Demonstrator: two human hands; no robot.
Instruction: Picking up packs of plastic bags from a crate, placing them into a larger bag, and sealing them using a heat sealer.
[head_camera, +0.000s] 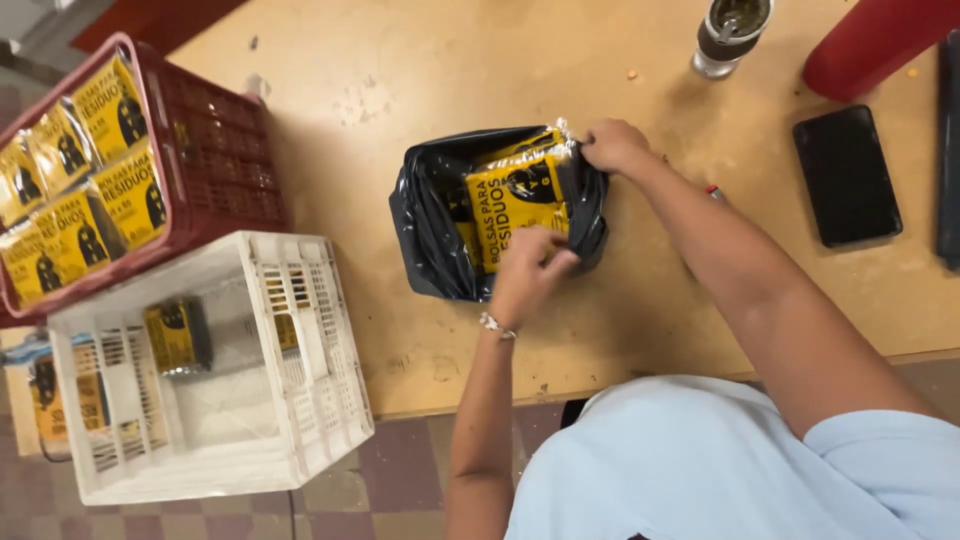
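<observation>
Yellow-and-black plastic packet (515, 200) inside crinkly black plastic bag (430, 235), middle of tan wooden desk (400, 80). Left hand (527, 275) pinching packet's near edge; right hand (613, 146) pinching far corner. Best: push down flat, keeping bag's mouth wide.

Tan wooden worktop (620, 330), scuffed. Black bag bundle (430, 230) with yellow-labelled packs near centre. Right of bundle: black phone (846, 176). Beyond bundle, at far edge: metal cup (728, 35), red cylinder (880, 38). Left of bundle: red crate (215, 150), partly on worktop.
</observation>
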